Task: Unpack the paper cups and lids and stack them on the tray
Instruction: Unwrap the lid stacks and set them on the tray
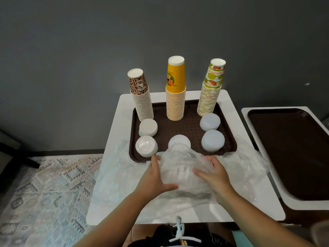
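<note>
A brown tray [179, 125] on a white table carries three upside-down cup stacks: leopard-print [141, 97], yellow [175, 91] and fruit-print [211, 90]. In front of them stand lid stacks: two at the left [148, 127] [146, 146], two at the right [210, 121] [212, 140], and one in the middle [179, 141], partly hidden. At the tray's near edge my left hand [156, 175] and my right hand [211, 173] grip a clear plastic bag [181, 168] from both sides. White lids show faintly through the bag.
Loose clear plastic wrap [249, 163] lies spread over the white table [117, 125] around my hands. A second brown tray [292, 148] sits on another white table to the right. A patterned rug [44, 193] covers the floor at the left. A grey wall stands behind.
</note>
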